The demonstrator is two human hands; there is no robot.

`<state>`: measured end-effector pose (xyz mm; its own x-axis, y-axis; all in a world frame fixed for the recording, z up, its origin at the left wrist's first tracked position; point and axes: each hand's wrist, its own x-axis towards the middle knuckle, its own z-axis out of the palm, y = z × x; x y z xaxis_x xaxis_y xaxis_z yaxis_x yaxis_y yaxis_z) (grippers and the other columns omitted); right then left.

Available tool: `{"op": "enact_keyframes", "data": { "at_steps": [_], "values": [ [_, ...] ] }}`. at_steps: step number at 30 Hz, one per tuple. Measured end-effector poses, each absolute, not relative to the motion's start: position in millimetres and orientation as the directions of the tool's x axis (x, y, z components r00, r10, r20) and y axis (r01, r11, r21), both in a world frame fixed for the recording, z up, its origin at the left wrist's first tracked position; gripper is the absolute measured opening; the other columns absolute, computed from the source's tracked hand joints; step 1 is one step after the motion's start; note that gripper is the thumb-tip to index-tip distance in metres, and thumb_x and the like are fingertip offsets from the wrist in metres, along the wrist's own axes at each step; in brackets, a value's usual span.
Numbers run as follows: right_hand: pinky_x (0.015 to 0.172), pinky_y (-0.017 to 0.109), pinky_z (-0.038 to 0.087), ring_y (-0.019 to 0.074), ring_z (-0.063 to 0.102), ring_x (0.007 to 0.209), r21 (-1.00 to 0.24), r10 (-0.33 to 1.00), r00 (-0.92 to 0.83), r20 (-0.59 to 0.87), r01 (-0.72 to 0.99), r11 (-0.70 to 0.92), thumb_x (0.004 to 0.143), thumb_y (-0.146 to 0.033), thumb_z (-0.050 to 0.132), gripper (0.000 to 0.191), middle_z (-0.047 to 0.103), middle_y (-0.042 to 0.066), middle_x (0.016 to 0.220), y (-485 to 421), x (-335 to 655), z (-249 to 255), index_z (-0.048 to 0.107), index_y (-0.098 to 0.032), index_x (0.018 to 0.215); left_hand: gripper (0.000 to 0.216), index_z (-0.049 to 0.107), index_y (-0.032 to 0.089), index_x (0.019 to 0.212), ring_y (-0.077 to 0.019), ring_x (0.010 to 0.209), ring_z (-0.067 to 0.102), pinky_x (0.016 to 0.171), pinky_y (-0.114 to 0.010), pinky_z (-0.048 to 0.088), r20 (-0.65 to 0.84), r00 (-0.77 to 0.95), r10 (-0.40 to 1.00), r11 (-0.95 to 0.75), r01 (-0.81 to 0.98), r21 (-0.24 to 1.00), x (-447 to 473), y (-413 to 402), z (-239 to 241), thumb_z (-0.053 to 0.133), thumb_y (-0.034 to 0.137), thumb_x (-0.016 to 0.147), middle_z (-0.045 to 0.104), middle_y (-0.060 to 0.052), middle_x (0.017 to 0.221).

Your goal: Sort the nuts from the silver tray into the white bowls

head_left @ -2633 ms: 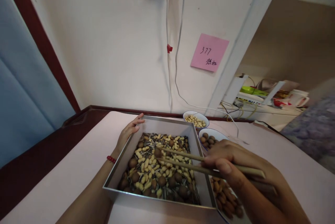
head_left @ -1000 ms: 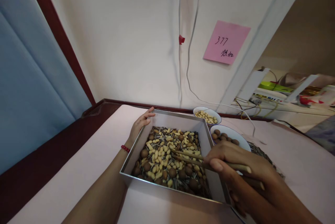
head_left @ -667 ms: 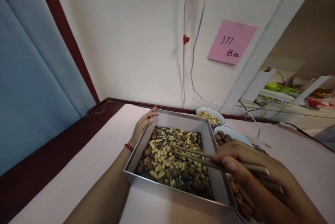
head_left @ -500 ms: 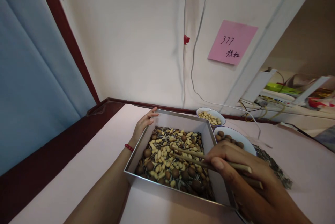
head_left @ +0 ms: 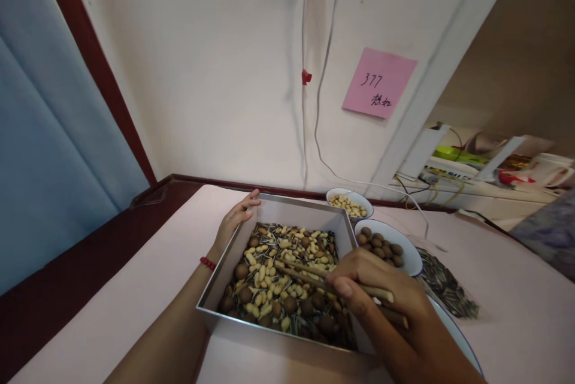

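A square metal-rimmed box (head_left: 274,330) holds a mix of peanuts (head_left: 266,276), striped sunflower seeds and round brown nuts (head_left: 290,304). My left hand (head_left: 234,219) grips its far left corner, fingers over the rim. Over the box's right side, my right hand (head_left: 386,297) is closed round a pair of wooden chopsticks (head_left: 305,274). Their tips point down among the peanuts near the middle, close together; whether a piece is pinched between them I cannot tell.
Behind the box stands a bowl of peanuts (head_left: 348,205). To the right are a bowl of brown nuts (head_left: 408,252), a heap of sunflower seeds (head_left: 449,285) and a plate (head_left: 462,339) partly behind my hand. A white cable (head_left: 381,185) runs down the wall onto the table.
The view has shifted, so everything sits further left. The chopsticks stay low among the peanuts, and my left hand keeps its place on the box. The plate's edge now shows beside my right hand.
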<state>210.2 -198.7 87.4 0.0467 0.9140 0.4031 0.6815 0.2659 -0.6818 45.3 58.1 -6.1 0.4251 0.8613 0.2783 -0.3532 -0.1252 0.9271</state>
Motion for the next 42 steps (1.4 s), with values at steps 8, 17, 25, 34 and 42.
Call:
{"op": "enact_keyframes", "data": {
  "at_steps": [8,17,25,34,42],
  "values": [
    [0.069,0.025,0.044,0.0117,0.059,0.078,-0.69,0.917,0.062,0.394,0.679,0.25,0.104,-0.026,0.041,0.027,0.06,-0.001,0.082,-197.6,208.4,86.6,0.058,-0.02,0.084,0.027,0.078,0.021,0.089,-0.039,0.148,0.03,0.118,-0.047,0.025,0.263,0.413,0.872,-0.118,-0.345,0.931,46.0,58.6,-5.1,0.074,0.034,0.065,0.052,-0.007,0.151],
    [0.069,0.025,0.049,0.0141,0.064,0.078,-0.609,0.834,0.112,0.54,0.736,0.295,0.101,-0.024,0.047,0.02,0.065,-0.001,0.083,-213.4,215.6,101.7,0.063,-0.024,0.088,0.025,0.077,0.021,0.088,-0.0377,0.147,0.032,0.118,-0.047,0.025,0.278,0.411,0.868,-0.147,-0.321,0.935,45.4,57.4,-4.7,0.072,0.034,0.067,0.055,-0.008,0.149],
    [0.081,0.034,0.049,0.0217,0.065,0.093,-0.619,0.431,0.522,0.736,0.777,0.115,0.095,-0.036,0.061,0.014,0.069,0.002,0.099,-219.1,256.9,108.1,0.072,-0.027,0.093,0.029,0.078,0.021,0.091,-0.0388,0.148,0.029,0.121,-0.047,0.022,0.29,0.408,0.866,-0.162,-0.32,0.934,45.1,62.4,-6.6,0.074,0.036,0.066,0.054,-0.008,0.15],
    [0.081,0.029,0.054,0.019,0.068,0.098,-0.677,0.499,0.529,0.686,0.716,0.172,0.097,-0.038,0.06,0.018,0.07,0.002,0.105,-221.5,267.6,104.7,0.072,-0.027,0.102,0.027,0.079,0.023,0.091,-0.0368,0.149,0.028,0.122,-0.044,0.018,0.304,0.42,0.855,-0.18,-0.31,0.934,43.8,66.1,-8.8,0.074,0.037,0.067,0.055,-0.005,0.149],
    [0.064,0.024,0.048,0.0142,0.064,0.075,-0.702,0.885,0.224,0.409,0.697,0.148,0.102,-0.043,0.049,0.03,0.066,-0.001,0.081,-229.2,250.7,118.1,0.066,-0.023,0.085,0.026,0.078,0.022,0.088,-0.037,0.148,0.031,0.119,-0.044,0.023,0.276,0.409,0.87,-0.137,-0.337,0.931,44.9,57.1,-5.4,0.075,0.035,0.066,0.052,-0.007,0.151]
  ]
}}
